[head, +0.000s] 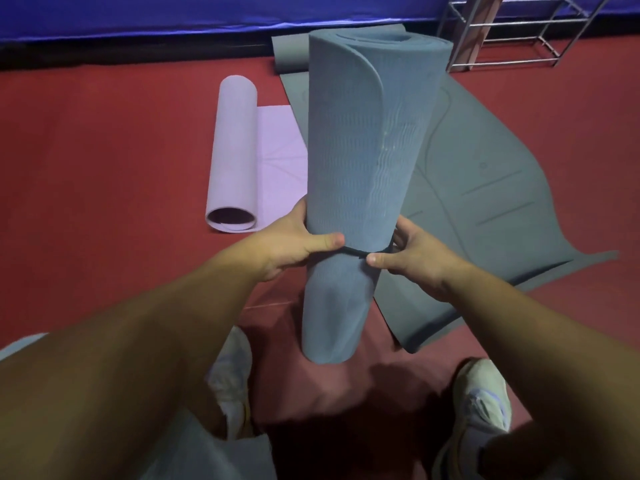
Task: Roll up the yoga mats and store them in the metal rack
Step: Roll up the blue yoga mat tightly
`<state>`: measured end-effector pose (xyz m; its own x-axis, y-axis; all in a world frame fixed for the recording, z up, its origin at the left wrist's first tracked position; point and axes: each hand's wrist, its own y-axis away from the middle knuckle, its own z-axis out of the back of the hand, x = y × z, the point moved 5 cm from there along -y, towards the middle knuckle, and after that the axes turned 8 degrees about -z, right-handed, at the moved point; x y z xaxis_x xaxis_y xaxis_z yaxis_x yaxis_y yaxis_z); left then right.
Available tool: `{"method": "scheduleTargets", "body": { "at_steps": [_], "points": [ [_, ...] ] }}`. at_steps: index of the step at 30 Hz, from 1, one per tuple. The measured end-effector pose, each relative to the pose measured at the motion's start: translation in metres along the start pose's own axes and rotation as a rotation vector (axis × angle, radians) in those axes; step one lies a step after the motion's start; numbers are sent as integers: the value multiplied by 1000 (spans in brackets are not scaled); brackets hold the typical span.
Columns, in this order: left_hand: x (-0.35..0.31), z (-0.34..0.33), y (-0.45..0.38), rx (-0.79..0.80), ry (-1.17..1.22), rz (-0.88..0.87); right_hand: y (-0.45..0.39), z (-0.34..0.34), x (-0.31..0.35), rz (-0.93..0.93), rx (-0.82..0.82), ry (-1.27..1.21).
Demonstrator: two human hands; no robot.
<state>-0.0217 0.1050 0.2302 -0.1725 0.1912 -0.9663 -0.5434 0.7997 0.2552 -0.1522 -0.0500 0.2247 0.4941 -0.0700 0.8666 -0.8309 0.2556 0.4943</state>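
A rolled blue mat [360, 188], ribbed in fine wavy lines, is held upright above the red floor [104, 150], gripped at its lower third by the left hand [294, 244] and right hand [412, 258], thumbs curled onto a thin dark band [356, 251] cinching it. Beyond the grip, a smooth grey mat [485, 188] lies flat rightward, a half-rolled lilac mat [235, 150] leftward, and the tubular metal rack [512, 32] farthest.

Dim, bluish light; soft shadow pools at six o'clock — forearms blur at the lower edges, wide-angle bending toward twelve.
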Motion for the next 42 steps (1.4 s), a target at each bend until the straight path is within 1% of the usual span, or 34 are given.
{"method": "scheduleTargets", "body": {
  "at_steps": [3,6,8,11,14,17,19,21,23,25,28,30,34,36,38,40,42],
  "points": [
    [-3,7,-18,-64,-15,-20,-16,8,7,4,-3,-86],
    [-3,20,-34,-117,-18,-52,-36,10,16,53,-4,-147],
    [1,22,-45,-143,55,-46,-52,9,18,76,13,-169],
    [6,23,-60,-204,157,-28,-78,11,20,57,18,-206],
    [-17,36,-80,-233,176,-11,-96,19,47,68,-20,-188],
    [-65,54,-99,-224,101,-15,-103,25,95,76,-54,-207],
    [-106,63,-106,-177,44,-27,-96,29,131,64,-87,-232],
    [-156,70,-98,-146,4,-38,-82,26,175,44,-49,-237],
    [-217,76,-82,-145,-57,-40,-58,24,226,28,-18,-273],
    [-279,81,-68,-131,-168,-61,-25,26,278,29,-31,-308],
    [-372,73,-46,-57,-326,-43,32,37,354,-5,-49,-318],
    [-423,62,-37,2,-373,-49,62,49,396,-19,-87,-293],
    [-519,22,-56,109,-374,-72,111,104,470,-17,-211,-271],
    [-551,-9,-83,178,-401,-90,128,144,489,-30,-271,-292],
    [-585,-56,-125,265,-501,-176,137,206,498,-23,-312,-270],
    [-605,-117,-176,349,-581,-249,141,288,494,-15,-354,-236],
    [-622,-189,-226,400,-567,-241,148,373,487,-7,-376,-205]
  ]
}}
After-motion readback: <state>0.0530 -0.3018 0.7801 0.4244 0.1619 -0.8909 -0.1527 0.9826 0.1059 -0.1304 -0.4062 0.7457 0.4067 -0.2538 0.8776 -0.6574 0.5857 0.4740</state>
